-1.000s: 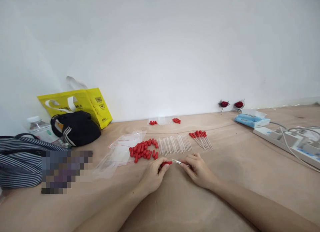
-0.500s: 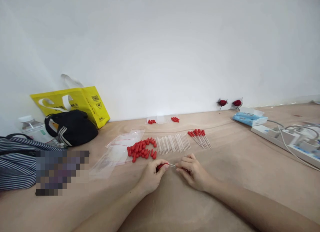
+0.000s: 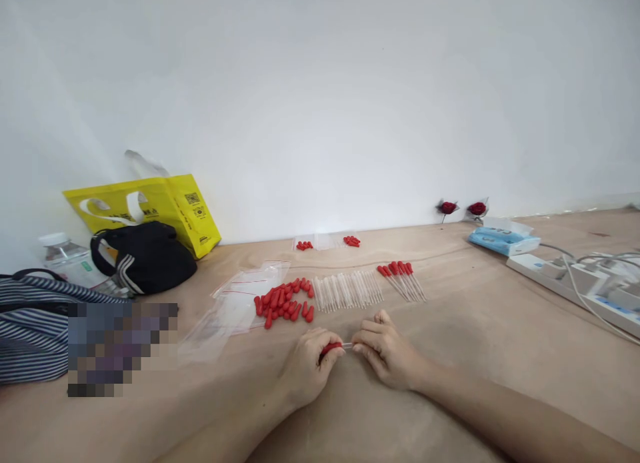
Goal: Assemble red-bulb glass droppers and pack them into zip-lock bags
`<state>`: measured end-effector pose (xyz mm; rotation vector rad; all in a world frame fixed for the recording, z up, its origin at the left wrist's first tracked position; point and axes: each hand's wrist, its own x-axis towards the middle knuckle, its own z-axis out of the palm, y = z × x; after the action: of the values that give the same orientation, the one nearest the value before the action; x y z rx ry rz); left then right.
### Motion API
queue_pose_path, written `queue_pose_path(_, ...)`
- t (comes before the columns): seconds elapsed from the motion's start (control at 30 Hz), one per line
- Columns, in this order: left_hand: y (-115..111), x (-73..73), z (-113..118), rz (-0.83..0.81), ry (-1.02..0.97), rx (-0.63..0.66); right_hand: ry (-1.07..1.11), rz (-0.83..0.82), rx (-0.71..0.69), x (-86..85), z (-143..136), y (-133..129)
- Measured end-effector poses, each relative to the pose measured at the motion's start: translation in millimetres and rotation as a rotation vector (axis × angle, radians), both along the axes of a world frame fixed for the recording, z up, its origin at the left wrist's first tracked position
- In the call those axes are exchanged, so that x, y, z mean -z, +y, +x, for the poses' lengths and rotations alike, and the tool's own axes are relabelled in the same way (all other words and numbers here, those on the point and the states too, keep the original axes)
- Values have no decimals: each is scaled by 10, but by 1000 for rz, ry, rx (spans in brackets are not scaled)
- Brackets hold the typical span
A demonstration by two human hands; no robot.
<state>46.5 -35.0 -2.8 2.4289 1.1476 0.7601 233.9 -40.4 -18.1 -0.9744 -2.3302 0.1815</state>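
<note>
Pinched in my left hand [image 3: 314, 364] is a red rubber dropper bulb [image 3: 331, 348], partly covered by the fingers. My right hand [image 3: 383, 351] grips a clear glass dropper tube [image 3: 347, 346]; its left end meets the bulb, and the rest is hidden by my fingers. Beyond my left hand lies a pile of loose red bulbs [image 3: 285, 300]. A row of clear tubes [image 3: 345, 290] lies beside the pile. To the right of that row rest several droppers with red bulbs on their tubes [image 3: 407, 286].
Clear zip bags [image 3: 235, 303] lie left of the bulbs; another bag with red bulbs [image 3: 353, 241] lies by the wall. A yellow bag [image 3: 197, 213], black pouch [image 3: 155, 256] and bottle [image 3: 65, 253] stand left. A blue tissue pack [image 3: 503, 239] and power strip [image 3: 590, 296] sit right.
Both hands have shifted slightly down toward me. The bulb and tube now line up straight, with a shorter, level stretch of tube showing between my hands.
</note>
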Motion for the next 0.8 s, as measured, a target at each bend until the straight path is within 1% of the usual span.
queue_pose_path(0.2,-9,-5,9,25,21,28,-10,-34,-32,22,-9,21)
queue_pose_path(0.33,-19,-27,18,23,22,23,-17,-68,-46,18,-16,37)
queue_pose_path(0.47,12,-67,7,46,35,26,-48,-101,-41,-68,6,51)
queue_pose_path(0.57,50,-87,-19,50,32,32,-109,-46,-21,-162,39,35)
queue_pose_path(0.63,72,-74,-43,34,8,36,-156,4,1,-195,61,21)
queue_pose_path(0.7,94,-36,-74,38,-49,8,-169,20,32,-191,94,33)
queue_pose_path(0.77,119,15,-106,64,-123,-73,-124,3,136,-166,157,103)
queue_pose_path(0.8,131,40,-120,70,-152,-120,-81,-13,229,-152,203,166)
